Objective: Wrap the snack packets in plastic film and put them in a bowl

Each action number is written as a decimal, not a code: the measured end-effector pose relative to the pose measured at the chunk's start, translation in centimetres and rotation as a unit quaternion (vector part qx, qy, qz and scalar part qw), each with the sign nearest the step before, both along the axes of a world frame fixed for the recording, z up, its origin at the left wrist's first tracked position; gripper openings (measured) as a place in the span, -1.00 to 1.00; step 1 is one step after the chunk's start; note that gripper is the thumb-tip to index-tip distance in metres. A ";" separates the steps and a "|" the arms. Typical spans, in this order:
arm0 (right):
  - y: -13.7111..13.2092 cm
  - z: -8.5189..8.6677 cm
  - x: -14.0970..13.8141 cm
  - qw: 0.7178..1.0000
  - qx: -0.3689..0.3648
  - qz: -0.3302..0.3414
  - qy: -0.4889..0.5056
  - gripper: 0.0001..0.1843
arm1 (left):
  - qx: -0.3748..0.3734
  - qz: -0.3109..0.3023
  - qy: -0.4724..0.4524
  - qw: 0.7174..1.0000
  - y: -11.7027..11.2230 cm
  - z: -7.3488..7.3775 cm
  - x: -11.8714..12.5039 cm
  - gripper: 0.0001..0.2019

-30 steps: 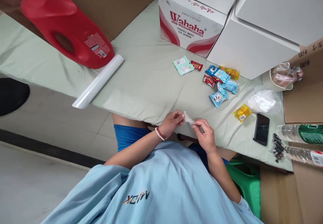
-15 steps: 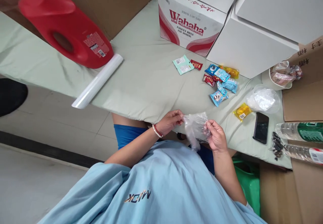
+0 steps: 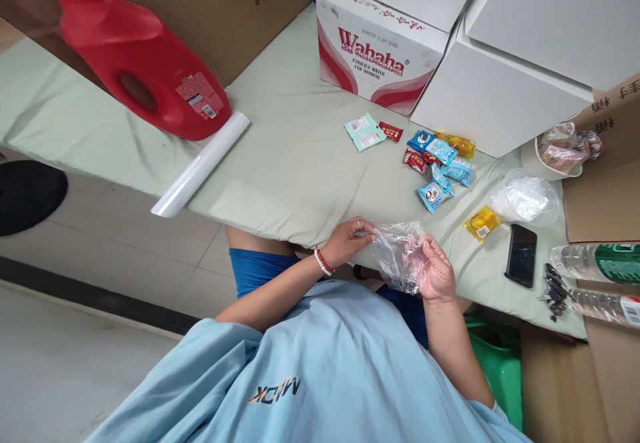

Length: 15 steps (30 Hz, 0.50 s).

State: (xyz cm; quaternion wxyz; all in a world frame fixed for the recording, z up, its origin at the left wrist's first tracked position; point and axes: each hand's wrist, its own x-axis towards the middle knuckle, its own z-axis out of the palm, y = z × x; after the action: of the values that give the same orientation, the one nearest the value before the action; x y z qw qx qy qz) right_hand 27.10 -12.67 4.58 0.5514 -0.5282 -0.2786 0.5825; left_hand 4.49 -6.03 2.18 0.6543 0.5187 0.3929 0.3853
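Note:
A thin clear plastic bag (image 3: 397, 263) is stretched between my two hands, over my lap at the table's front edge. My left hand (image 3: 351, 240), with a beaded bracelet at the wrist, pinches the bag's left edge. On the other side my right hand (image 3: 436, 271) is closed on the bag, with some film over its fingers. Beyond the hands lie several small snack packets, among them a blue packet (image 3: 434, 194), a dark red packet (image 3: 416, 160) and a pale green packet (image 3: 365, 131). A yellow packet (image 3: 483, 223) lies to the right.
A white film roll (image 3: 200, 166) lies by a large red jug (image 3: 150, 70) on the left. A Wahaha carton (image 3: 373, 50) and white boxes (image 3: 463, 90) stand behind. At right are a phone (image 3: 521, 255), a white plastic bundle (image 3: 525, 198), a cup (image 3: 545, 162) and two bottles (image 3: 575, 263).
The bag has been spread wider and looks opened out between my hands; before, it hung more bunched up. Both hands have shifted slightly to the right in the picture.

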 end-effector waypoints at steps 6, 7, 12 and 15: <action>0.4 0.4 3.0 0.996 -0.043 -0.081 0.016 -0.61 | -0.042 0.016 -0.106 0.993 0.9 1.0 -2.3 -0.70; 0.5 0.5 3.5 0.994 -0.057 -0.091 0.005 -0.57 | -0.057 0.011 -0.127 0.990 1.1 1.2 -3.0 -0.70; 1.0 0.3 4.2 0.989 -0.063 -0.102 -0.091 -0.50 | -0.186 -0.063 -0.233 0.952 1.9 1.5 -5.8 -0.70; 1.3 -0.4 3.9 0.982 -0.034 -0.117 -0.141 -0.50 | -0.216 -0.062 -0.246 0.943 2.0 1.3 -5.7 -0.67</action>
State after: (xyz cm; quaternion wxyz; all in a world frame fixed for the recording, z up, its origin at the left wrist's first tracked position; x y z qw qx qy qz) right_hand 30.95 -11.42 4.19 0.5532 -0.6523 -0.2698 0.4424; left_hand -1.25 -4.02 3.52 0.8497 0.2775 0.2603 0.3652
